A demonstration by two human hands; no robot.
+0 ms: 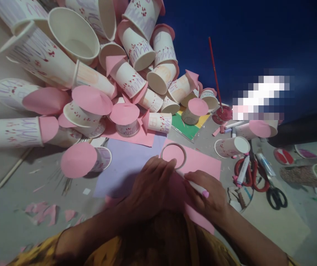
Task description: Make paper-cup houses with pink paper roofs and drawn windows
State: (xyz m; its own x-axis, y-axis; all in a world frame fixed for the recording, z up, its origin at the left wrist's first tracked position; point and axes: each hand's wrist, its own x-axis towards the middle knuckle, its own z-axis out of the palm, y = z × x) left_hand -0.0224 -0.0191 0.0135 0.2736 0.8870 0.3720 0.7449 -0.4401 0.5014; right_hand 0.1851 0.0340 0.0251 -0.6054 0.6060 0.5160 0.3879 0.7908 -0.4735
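With our left hand [153, 181] we hold the ring [185, 157] at its near edge, on the pink sheet [206, 162]. In our right hand [209, 193] we grip the marker [197, 187], its pink end toward the near right, its other end beside the ring. The lavender sheet [121, 157] lies left; paper cups [130, 78] are heaped far left.

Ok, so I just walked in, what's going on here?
Someone's left hand has its fingers at the edge of a ring lying on a pink sheet. Their right hand holds a marker, its front end close to the ring's near side. A lavender sheet lies to the left, and decorated paper cups, many with pink tops, are heaped beyond.
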